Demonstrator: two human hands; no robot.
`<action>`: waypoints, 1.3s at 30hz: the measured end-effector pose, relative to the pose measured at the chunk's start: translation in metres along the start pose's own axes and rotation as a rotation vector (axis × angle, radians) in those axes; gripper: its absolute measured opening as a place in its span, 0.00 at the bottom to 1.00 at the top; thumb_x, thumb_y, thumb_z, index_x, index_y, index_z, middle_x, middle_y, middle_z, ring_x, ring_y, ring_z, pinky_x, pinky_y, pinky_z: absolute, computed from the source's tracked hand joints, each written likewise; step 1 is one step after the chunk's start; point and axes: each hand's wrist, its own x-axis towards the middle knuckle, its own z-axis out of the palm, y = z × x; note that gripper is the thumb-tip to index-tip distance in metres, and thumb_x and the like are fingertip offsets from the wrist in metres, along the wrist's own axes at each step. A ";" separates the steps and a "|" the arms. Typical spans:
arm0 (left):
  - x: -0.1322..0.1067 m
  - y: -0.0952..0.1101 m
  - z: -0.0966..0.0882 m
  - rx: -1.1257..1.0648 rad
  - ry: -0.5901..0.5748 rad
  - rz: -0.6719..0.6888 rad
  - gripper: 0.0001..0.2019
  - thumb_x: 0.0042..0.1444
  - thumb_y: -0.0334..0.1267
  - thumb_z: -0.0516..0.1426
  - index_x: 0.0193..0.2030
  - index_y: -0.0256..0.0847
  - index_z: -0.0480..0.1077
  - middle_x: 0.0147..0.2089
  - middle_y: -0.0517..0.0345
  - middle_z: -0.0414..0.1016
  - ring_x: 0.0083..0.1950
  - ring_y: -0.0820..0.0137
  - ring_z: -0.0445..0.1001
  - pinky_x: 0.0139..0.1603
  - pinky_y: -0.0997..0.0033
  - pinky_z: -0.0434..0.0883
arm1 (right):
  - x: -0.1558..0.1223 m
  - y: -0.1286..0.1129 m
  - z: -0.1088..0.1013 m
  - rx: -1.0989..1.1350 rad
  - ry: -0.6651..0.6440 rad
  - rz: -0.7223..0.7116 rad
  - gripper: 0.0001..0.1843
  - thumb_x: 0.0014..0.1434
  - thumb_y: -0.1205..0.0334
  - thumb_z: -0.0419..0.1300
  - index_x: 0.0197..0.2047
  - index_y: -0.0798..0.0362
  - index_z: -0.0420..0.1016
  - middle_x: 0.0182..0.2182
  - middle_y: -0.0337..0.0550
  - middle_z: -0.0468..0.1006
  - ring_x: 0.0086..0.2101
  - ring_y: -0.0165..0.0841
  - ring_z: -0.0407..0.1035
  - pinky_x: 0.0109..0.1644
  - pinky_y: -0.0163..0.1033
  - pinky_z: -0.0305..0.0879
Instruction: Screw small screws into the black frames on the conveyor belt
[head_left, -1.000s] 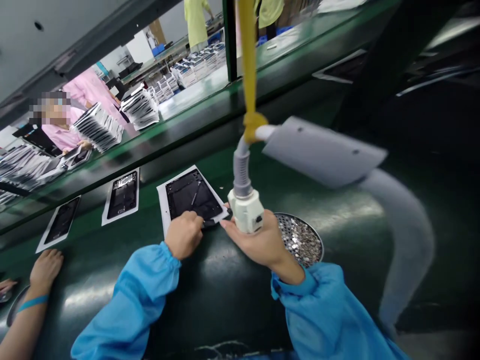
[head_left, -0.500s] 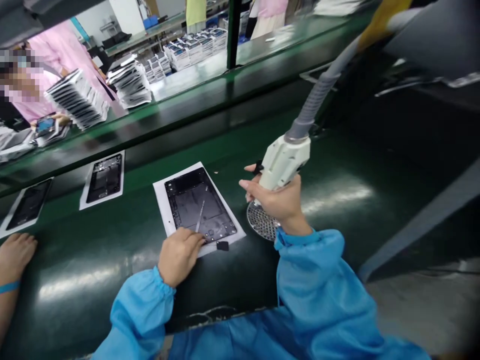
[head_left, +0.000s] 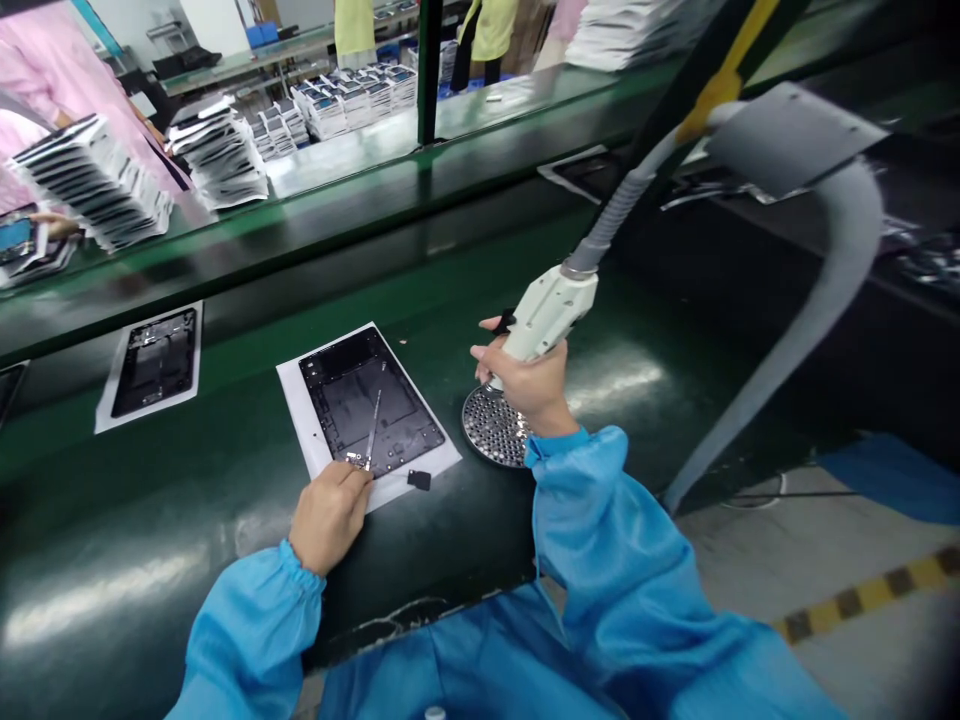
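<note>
My left hand is closed, its fingertips pressing the near edge of the white sheet under a black tablet frame. A thin metal strip lies across the frame. My right hand is wrapped round the white grip of a hanging electric screwdriver, held over a round perforated screw tray. A grey hose and yellow strap lead up from the tool. A small black piece lies beside the sheet.
A second black frame on a white sheet lies further left on the dark green conveyor belt. Stacks of frames stand on the raised shelf behind. People in pink and yellow coats work beyond. Grey floor with a striped line is at right.
My right hand swung the screwdriver from the tablet's near corner to above the screw tray. My left hand stayed on the sheet's near edge. The view shifted right; the neighbour's hand left the picture.
</note>
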 end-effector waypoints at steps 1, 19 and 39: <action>0.001 0.002 0.002 0.009 0.029 0.004 0.11 0.64 0.36 0.51 0.41 0.39 0.75 0.38 0.53 0.76 0.41 0.65 0.75 0.42 0.67 0.74 | 0.000 0.000 0.001 -0.007 0.000 0.011 0.12 0.44 0.66 0.66 0.35 0.52 0.73 0.12 0.27 0.69 0.13 0.28 0.63 0.20 0.38 0.65; 0.033 -0.025 -0.022 0.029 -0.091 0.024 0.10 0.59 0.35 0.57 0.45 0.43 0.78 0.52 0.51 0.74 0.52 0.60 0.72 0.51 0.60 0.74 | 0.000 0.003 0.001 -0.086 -0.027 0.076 0.11 0.43 0.63 0.66 0.32 0.53 0.72 0.13 0.30 0.69 0.14 0.28 0.64 0.21 0.38 0.66; 0.078 0.003 -0.039 -0.569 0.307 -0.245 0.07 0.53 0.39 0.62 0.30 0.38 0.74 0.26 0.62 0.76 0.26 0.75 0.72 0.29 0.77 0.69 | -0.003 -0.004 -0.001 -0.140 -0.001 -0.006 0.09 0.45 0.68 0.66 0.32 0.53 0.75 0.13 0.31 0.70 0.15 0.29 0.65 0.25 0.40 0.70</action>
